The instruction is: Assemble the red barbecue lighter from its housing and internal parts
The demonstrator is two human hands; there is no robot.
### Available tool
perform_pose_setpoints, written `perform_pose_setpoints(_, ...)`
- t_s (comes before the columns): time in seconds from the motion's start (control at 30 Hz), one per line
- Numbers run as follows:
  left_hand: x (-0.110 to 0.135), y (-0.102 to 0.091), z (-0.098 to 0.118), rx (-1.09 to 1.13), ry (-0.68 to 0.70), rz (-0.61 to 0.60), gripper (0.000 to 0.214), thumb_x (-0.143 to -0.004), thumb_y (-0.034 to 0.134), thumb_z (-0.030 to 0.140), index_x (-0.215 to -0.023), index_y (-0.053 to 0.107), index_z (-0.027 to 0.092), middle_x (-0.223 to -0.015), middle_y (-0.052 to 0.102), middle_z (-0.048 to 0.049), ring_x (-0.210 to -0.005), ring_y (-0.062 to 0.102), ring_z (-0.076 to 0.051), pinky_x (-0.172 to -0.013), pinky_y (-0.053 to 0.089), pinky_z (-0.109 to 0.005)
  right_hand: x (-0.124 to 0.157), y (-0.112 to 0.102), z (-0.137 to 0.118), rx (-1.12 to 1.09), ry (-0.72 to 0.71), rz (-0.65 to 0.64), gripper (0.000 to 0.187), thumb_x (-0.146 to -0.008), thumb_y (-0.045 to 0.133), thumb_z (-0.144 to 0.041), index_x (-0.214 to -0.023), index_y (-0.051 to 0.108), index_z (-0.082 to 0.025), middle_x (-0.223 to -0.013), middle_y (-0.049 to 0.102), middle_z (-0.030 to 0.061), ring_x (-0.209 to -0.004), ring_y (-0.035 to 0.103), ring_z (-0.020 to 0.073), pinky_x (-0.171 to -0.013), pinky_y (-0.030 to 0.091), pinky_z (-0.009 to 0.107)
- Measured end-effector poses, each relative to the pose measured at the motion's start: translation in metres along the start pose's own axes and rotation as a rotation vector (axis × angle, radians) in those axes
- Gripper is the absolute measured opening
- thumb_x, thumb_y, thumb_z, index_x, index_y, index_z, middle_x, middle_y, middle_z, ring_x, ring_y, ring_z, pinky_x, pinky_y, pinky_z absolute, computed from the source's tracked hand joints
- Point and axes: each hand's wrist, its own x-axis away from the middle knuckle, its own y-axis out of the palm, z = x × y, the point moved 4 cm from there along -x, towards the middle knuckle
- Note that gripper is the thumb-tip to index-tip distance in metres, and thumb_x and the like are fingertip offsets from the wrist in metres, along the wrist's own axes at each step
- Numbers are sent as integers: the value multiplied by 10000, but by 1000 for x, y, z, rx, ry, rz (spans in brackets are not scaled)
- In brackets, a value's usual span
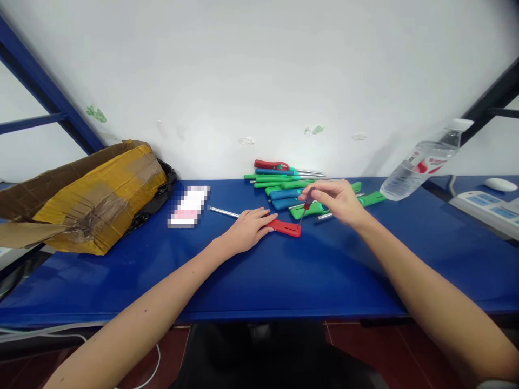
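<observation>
Bare forearms (154, 308) come in from the two lower corners, passing over the near edge of a blue tabletop (259, 281). Left hand (248, 231) rests palm down over the handle of a red lighter (287, 228), its fingers (265, 220) nearly straight and a little apart, with the thumb by the near side, holding it against the tabletop. That lighter lies at the middle of the tabletop; its metal tube (224, 212) sticks out to the left of the hand and the free end of the handle points right. Right hand (336, 201) is above and right of it, its fingers (324, 186) pinched together on the dark handle of a small screwdriver (310, 199). The screwdriver slants down, its tip at the right end of the red handle; whether it sits in a hole is too small to tell.

Behind both hands, a loose pile of lighters (286, 194) in green, blue and red reaches toward the pale wall (259, 75), some partly hidden by the right hand. On the left stand a yellow-taped cardboard box (101, 200) and, nearer the hands, a pixelated patch (188, 207). On the right are a tilted-looking clear bottle (421, 162) with a white cap and a white power strip (486, 208)
</observation>
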Motion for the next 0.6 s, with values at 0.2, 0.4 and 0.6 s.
perform_pose_setpoints(0.2, -1, 0, 1, 5, -25, -8, 453, -1037, 386, 400, -1426, 509, 205, -1469, 506, -140, -1395, 426, -293, -1123, 349, -489, 2, 29, 6, -534, 197, -239, 259, -864, 677, -460, -887, 699, -202, -724, 518, -14, -677, 537, 129, -829, 513, 346)
perform_pose_setpoints(0.4, -1, 1, 0, 21, 4, 45, 422, -1010, 466, 388, -1389, 550, 222, -1438, 536, -135, -1353, 478, -288, -1098, 387, -480, 1, 50, 5, -700, 221, -148, 228, -898, 630, -474, -939, 642, -249, -616, 319, -68, -524, 321, 108, -675, 472, 283)
perform_pose_setpoints(0.6, -1, 1, -1, 52, 15, 77, 397, -1003, 489, 374, -1360, 576, 224, -1409, 563, -131, -1336, 497, -279, -1092, 394, -472, 4, 37, 11, -585, 130, 18, 280, -782, 778, -464, -799, 623, -231, -784, 551, -19, -760, 555, 134, -771, 489, 295)
